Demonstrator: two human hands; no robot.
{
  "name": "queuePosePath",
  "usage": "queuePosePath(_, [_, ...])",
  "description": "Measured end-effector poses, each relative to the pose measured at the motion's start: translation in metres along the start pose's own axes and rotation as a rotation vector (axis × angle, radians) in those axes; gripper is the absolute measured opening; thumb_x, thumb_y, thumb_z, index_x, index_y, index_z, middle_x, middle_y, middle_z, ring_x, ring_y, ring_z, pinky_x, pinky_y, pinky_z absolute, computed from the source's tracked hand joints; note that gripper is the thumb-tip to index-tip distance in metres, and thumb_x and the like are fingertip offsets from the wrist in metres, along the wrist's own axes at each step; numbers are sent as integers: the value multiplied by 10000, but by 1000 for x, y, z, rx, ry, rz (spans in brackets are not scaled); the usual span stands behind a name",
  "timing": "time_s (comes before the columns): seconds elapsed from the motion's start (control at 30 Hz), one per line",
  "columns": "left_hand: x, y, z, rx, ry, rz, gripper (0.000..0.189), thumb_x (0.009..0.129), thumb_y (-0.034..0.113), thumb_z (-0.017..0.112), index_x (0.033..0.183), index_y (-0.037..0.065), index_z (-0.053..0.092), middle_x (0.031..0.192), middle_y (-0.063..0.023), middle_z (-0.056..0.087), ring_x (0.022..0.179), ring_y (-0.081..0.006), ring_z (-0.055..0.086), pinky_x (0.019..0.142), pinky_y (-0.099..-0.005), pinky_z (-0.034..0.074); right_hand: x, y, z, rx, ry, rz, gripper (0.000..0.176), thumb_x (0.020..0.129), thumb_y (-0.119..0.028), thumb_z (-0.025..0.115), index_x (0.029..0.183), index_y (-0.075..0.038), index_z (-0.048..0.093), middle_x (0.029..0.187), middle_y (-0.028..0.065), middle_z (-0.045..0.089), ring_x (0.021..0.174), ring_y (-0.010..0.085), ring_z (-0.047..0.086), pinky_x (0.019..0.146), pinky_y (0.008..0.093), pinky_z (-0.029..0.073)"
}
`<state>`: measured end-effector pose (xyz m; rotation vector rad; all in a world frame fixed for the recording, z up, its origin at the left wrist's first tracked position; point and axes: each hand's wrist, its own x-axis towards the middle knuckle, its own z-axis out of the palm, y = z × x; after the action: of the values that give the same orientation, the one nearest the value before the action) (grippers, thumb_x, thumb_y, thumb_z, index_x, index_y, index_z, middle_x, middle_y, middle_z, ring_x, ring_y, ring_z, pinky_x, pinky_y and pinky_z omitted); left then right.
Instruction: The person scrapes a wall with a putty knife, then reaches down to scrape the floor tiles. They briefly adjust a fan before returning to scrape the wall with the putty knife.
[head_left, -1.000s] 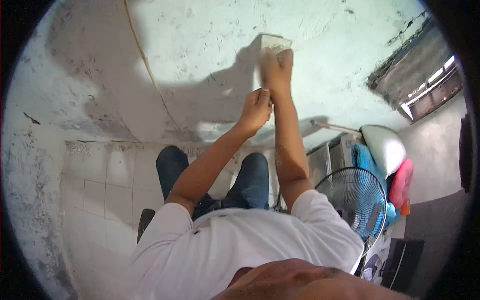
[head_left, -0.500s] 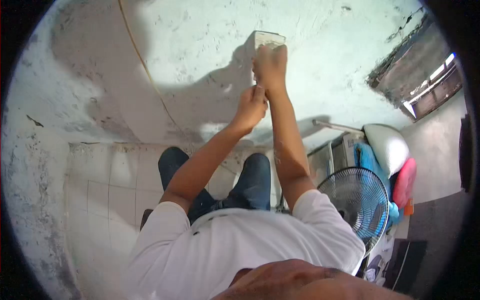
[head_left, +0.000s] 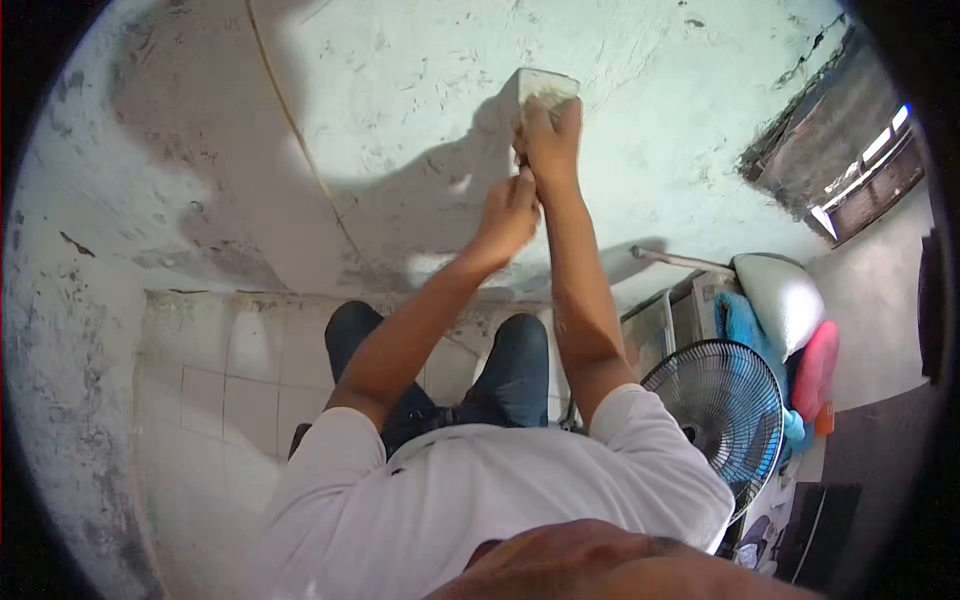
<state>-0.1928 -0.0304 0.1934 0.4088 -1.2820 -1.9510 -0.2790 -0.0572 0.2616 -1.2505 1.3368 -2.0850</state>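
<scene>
A white rectangular box (head_left: 549, 82) juts out from the pale wall. My right hand (head_left: 552, 142) is at its front, fingers bent against or inside it, covering most of the box. Those fingers are closed, and whatever they grip is hidden. Just below, my left hand (head_left: 508, 218) is closed like a fist with its thumb up, close under the right wrist. Something small and dark shows near the left thumb, too small to name.
A yellowish cable (head_left: 293, 120) runs down the worn wall (head_left: 400, 60). At the right stand a black fan (head_left: 715, 410), a white pillow (head_left: 780, 300), a pink cushion (head_left: 816, 365) and blue cloth (head_left: 745, 320). A wall opening (head_left: 850, 130) is at upper right.
The whole view has shifted slightly down and right. Both hands stay at the box; the right hand's fingers have turned a little and show less blur.
</scene>
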Motion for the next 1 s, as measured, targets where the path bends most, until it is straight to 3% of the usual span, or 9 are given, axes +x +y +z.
queuePosePath(0.13, [6,-5,-1,400,99,285,374,1018,333,359,764,67,431,524,4,341,406,-111,309,396,-295,258,-11,1,-10,-43,21,139,231,903,-141,547,985,-32,361,737,92,522,503,133,483,408,269,390])
queuePosePath(0.2, [-15,-2,-1,88,2,-103,374,1014,292,326,789,13,433,541,-66,365,492,-178,397,480,-338,337,-21,-8,-3,13,32,103,250,900,-143,547,993,-26,346,735,97,519,494,137,480,400,273,390])
queuePosePath(0.33, [10,11,0,419,29,273,429,1009,377,336,784,39,472,548,-19,406,447,-128,365,433,-305,301,2,-8,-2,-60,17,39,238,910,-123,526,1039,-37,345,700,98,517,485,125,483,373,258,382])
queuePosePath(0.4, [-19,18,10,139,32,-57,437,1008,411,347,756,70,452,564,6,397,421,-100,332,407,-283,277,-12,-19,-2,-3,-2,46,264,907,-147,542,1033,-32,341,684,96,507,482,134,469,396,273,385])
queuePosePath(0.53, [13,18,-3,248,12,121,387,1000,392,403,779,78,447,558,7,391,453,-94,342,423,-253,299,11,-10,6,-93,39,9,204,912,-141,506,1013,-43,358,690,88,509,471,116,463,382,257,376])
queuePosePath(0.67, [-21,13,6,177,-58,39,465,1017,413,281,755,71,457,523,-9,392,451,-122,365,445,-299,322,-20,-25,1,29,4,-9,220,908,-165,533,946,-50,349,651,87,518,460,112,457,372,265,379])
queuePosePath(0.8, [2,-2,4,274,-8,174,426,1013,399,325,787,68,470,509,10,380,386,-96,339,372,-280,276,-2,-3,-6,-11,52,69,169,908,-140,508,970,-51,378,653,89,526,444,108,456,340,245,349])
queuePosePath(0.9, [-14,3,9,98,95,-15,383,1004,375,392,794,65,469,508,9,367,390,-104,353,383,-284,281,-11,-5,-4,-34,-21,72,211,925,-153,524,1026,-57,366,692,78,525,470,116,474,377,258,380])
queuePosePath(1.0, [6,5,-1,112,-32,121,354,1002,343,409,783,68,455,548,9,399,403,-100,366,384,-272,283,1,-10,-1,-97,10,94,196,927,-131,511,1036,-57,366,693,82,530,465,118,474,376,256,378])
